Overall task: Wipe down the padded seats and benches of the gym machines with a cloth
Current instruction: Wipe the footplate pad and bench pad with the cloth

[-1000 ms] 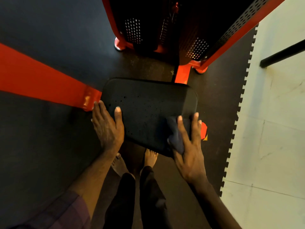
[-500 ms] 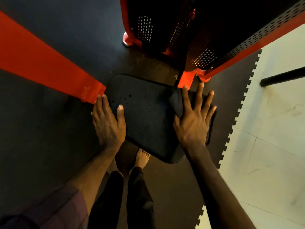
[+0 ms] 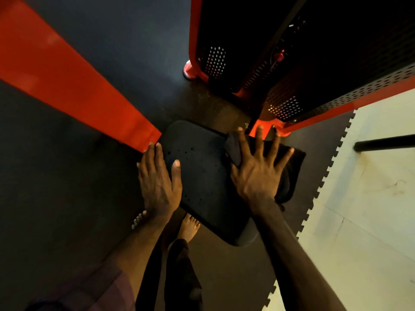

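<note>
A black padded seat [image 3: 202, 176] of a red gym machine lies below me, its surface dotted with small marks. My right hand [image 3: 258, 169] lies flat with spread fingers on a dark cloth [image 3: 289, 167], pressing it onto the seat's far right part; the cloth hangs over the right edge. My left hand [image 3: 157, 178] rests flat on the seat's left edge, thumb on the pad, fingers straight along the side next to the red beam.
A red frame beam [image 3: 74, 81] runs from the upper left to the seat. The red and black perforated weight-stack housing [image 3: 280, 63] stands behind. Dark rubber floor mat [image 3: 67, 198] on the left, pale tile floor [image 3: 370, 209] with a black bar [image 3: 386, 142] on the right. Bare foot [image 3: 188, 227] under the seat.
My right hand slid the cloth from the seat's near right corner to its far right part, fingers spreading wide. The left hand stayed on the left edge.
</note>
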`<control>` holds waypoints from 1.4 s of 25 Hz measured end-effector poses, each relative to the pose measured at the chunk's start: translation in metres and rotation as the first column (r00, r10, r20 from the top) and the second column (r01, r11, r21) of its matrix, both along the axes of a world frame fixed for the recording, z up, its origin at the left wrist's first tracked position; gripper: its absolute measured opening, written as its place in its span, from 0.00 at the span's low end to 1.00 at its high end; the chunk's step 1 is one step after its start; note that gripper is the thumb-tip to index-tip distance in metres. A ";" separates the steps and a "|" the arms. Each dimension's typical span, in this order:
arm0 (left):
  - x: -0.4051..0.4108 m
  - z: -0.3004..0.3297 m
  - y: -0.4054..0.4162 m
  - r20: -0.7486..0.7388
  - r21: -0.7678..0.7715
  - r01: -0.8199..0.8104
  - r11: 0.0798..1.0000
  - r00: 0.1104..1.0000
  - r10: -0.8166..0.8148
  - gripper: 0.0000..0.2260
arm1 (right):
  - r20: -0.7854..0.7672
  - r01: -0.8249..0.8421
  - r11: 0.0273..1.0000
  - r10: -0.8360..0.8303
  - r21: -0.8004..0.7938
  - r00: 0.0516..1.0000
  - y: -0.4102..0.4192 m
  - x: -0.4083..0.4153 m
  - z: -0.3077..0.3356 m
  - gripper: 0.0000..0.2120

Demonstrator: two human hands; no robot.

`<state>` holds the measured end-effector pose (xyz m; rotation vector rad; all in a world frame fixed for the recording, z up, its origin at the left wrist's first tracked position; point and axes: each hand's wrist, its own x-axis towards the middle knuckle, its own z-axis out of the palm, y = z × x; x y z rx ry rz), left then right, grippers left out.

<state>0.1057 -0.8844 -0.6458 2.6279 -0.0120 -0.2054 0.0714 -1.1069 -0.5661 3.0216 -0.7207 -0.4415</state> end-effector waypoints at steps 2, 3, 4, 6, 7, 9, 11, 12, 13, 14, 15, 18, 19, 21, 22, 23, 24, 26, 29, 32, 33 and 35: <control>-0.001 -0.002 0.001 0.006 0.000 0.004 1.000 1.000 -0.004 0.32 | -0.019 -0.271 0.963 0.270 -0.015 0.963 0.014 -0.014 0.003 0.43; -0.001 -0.002 0.001 0.008 0.002 0.009 1.000 1.000 -0.009 0.32 | -0.036 -0.400 0.916 0.399 -0.011 0.916 0.011 -0.032 0.010 0.44; -0.001 -0.001 0.002 0.008 0.008 0.010 1.000 1.000 -0.010 0.32 | -0.043 -0.469 0.883 0.469 -0.004 0.882 0.004 -0.049 0.018 0.45; 0.001 -0.001 0.001 -0.005 0.007 0.004 1.000 1.000 -0.004 0.31 | -0.033 -0.417 0.908 0.416 -0.037 0.909 -0.013 -0.060 0.023 0.44; 0.001 -0.001 0.001 -0.004 0.006 0.003 1.000 1.000 -0.003 0.31 | -0.033 -0.320 0.946 0.319 -0.057 0.947 -0.015 -0.049 0.018 0.43; 0.001 -0.003 0.000 0.005 0.014 0.004 1.000 1.000 -0.004 0.31 | -0.040 -0.112 0.992 0.109 -0.063 0.993 -0.001 -0.009 0.005 0.42; 0.001 -0.005 0.001 0.011 0.023 0.002 1.000 1.000 -0.003 0.31 | -0.049 -0.160 0.986 0.158 -0.043 0.986 0.024 0.009 0.001 0.43; 0.000 -0.005 0.002 0.017 0.023 0.002 1.000 1.000 -0.003 0.30 | -0.046 -0.279 0.960 0.278 -0.028 0.960 0.028 0.002 0.002 0.44; -0.001 -0.004 0.002 0.024 0.022 0.006 1.000 1.000 -0.006 0.30 | -0.053 -0.403 0.915 0.402 -0.014 0.914 0.025 -0.012 0.007 0.44; -0.001 -0.003 0.002 0.031 0.021 0.006 1.000 0.999 -0.007 0.30 | -0.046 -0.485 0.874 0.485 -0.002 0.873 0.018 -0.031 0.014 0.44; 0.000 -0.003 0.002 0.032 0.018 0.004 1.000 0.999 -0.004 0.30 | -0.043 -0.504 0.864 0.504 -0.003 0.863 0.009 -0.047 0.022 0.44; 0.000 -0.001 0.001 -0.005 0.021 0.002 1.000 1.000 -0.002 0.31 | -0.058 -0.305 0.949 0.301 -0.079 0.952 -0.002 -0.038 0.016 0.43; 0.001 -0.001 0.000 -0.007 0.026 0.004 1.000 1.000 -0.004 0.31 | -0.051 -0.199 0.976 0.195 -0.086 0.979 0.006 -0.018 0.008 0.42; 0.002 -0.003 0.001 -0.005 0.034 0.000 0.999 1.000 0.000 0.31 | -0.068 -0.111 0.992 0.107 -0.053 0.992 0.030 0.012 0.000 0.43; 0.001 -0.003 0.002 -0.003 0.033 0.001 0.999 1.000 -0.001 0.31 | -0.061 -0.171 0.985 0.168 -0.038 0.984 0.039 0.011 0.000 0.45; 0.000 -0.003 0.002 -0.001 0.030 0.009 1.000 1.000 -0.009 0.31 | -0.056 -0.287 0.958 0.285 -0.024 0.957 0.039 0.000 0.003 0.46; -0.001 -0.002 0.002 0.001 0.029 0.016 0.999 1.000 -0.016 0.31 | -0.058 -0.410 0.912 0.409 0.000 0.911 0.036 -0.020 0.010 0.46; 0.000 -0.001 0.004 -0.006 0.030 0.007 1.000 1.000 -0.007 0.31 | -0.060 -0.524 0.852 0.524 0.015 0.850 0.023 -0.060 0.029 0.46; 0.000 0.000 0.002 -0.012 0.023 0.022 1.000 1.000 -0.021 0.31 | -0.102 -0.355 0.933 0.348 -0.060 0.932 0.010 -0.054 0.025 0.45; 0.001 -0.001 0.003 -0.003 0.028 0.010 1.000 1.000 -0.010 0.31 | -0.125 -0.253 0.965 0.242 -0.073 0.962 0.035 -0.001 0.010 0.43; 0.001 -0.001 0.003 0.009 0.019 0.011 1.000 1.000 -0.011 0.30 | -0.127 -0.310 0.950 0.303 -0.043 0.944 0.040 0.001 0.009 0.44; 0.001 0.000 0.001 0.040 -0.002 0.016 1.000 0.999 -0.016 0.30 | -0.087 -0.542 0.840 0.543 0.034 0.835 0.033 -0.022 0.016 0.47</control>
